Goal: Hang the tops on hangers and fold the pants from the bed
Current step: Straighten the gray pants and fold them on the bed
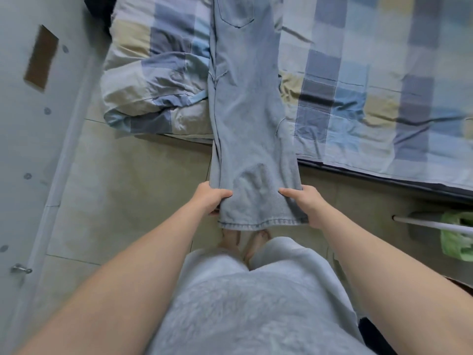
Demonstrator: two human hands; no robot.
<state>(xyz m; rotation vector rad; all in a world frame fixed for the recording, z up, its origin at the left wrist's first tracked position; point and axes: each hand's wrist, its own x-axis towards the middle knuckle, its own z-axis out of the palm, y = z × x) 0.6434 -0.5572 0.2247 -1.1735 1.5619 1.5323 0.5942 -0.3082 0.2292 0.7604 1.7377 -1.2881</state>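
Two hands are gripping jeans (pixel 245 111) at the hem: L hand (pixel 210 201), R hand (pixel 307 208). Upper jeans are lying across a checked bed (pixel 371 98).

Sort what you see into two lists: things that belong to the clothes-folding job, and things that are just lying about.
Belongs to the job: jeans, gripped at the hem by the left hand and the right hand; the bed they lie across.
Just lying about: bunched bedding; green bag; white pole; brown patch.
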